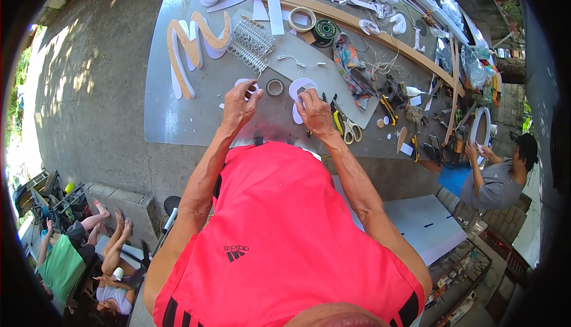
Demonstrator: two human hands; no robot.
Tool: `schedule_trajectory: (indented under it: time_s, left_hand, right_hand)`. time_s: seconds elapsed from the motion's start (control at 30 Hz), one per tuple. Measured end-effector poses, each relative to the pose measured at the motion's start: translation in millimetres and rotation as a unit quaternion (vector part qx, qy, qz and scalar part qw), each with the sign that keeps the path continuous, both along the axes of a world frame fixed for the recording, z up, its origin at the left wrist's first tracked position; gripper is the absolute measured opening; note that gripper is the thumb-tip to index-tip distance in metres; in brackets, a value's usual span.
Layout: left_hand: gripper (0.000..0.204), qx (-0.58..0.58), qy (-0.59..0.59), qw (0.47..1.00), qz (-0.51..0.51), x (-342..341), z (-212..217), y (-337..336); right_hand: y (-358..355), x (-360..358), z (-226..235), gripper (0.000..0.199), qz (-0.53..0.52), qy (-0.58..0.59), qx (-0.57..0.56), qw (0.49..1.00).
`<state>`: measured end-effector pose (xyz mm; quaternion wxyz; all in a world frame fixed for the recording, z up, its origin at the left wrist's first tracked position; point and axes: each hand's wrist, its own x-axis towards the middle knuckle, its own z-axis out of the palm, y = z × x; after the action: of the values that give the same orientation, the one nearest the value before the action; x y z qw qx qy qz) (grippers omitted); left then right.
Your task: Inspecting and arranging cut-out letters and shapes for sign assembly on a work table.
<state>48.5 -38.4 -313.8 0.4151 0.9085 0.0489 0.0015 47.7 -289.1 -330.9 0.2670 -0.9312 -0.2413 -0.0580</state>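
Observation:
My left hand (239,105) is raised over the metal tabletop, thumb and fingers curled together in a pinch. Whatever lies between its fingertips is too small to make out. A white rounded piece (240,81) shows just behind those fingers. My right hand (315,111) has its fingers closed on the edge of a white curved letter piece (295,92). Between the two hands a small roll of grey tape (275,87) lies flat. Beyond my left hand is a bundle of small white light modules on wire (253,38), a thin lead trailing from it toward my fingers.
Yellow-handled scissors (352,132) and pliers (338,121) lie beside my right hand. A large letter M (193,50), masking tape (302,19), a green spool (325,31) and a long wooden strip (380,35) occupy the table (163,119). A co-worker (499,175) holds a white frame at right.

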Motion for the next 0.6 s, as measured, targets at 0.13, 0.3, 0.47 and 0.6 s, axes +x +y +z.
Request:
schedule_trajectory:
  time_s: [0.13, 0.3, 0.47, 0.6]
  left_hand:
    - [0.039, -0.605, 0.302, 0.736, -0.033, 35.1, 25.7, -40.4]
    - [0.045, -0.570, 0.273, 0.772, -0.069, 93.4, 17.8, -59.2]
    - [0.052, -0.668, 0.232, 0.707, -0.008, 138.4, 30.5, -62.8]
    - [0.061, -0.732, 0.227, 0.640, 0.051, 162.8, 14.6, -55.1]
  right_hand:
    - [19.1, 32.1, 71.1, 0.015, 0.129, -0.060, 0.010, 0.990]
    - [-3.8, 102.8, 100.0, 0.018, 0.213, -0.052, -0.023, 0.975]
    - [-82.7, 254.9, 88.0, 0.019, -0.014, -0.027, 0.076, 0.997]
    - [-174.0, 424.4, 23.5, 0.034, -0.140, -0.024, -0.012, 0.990]
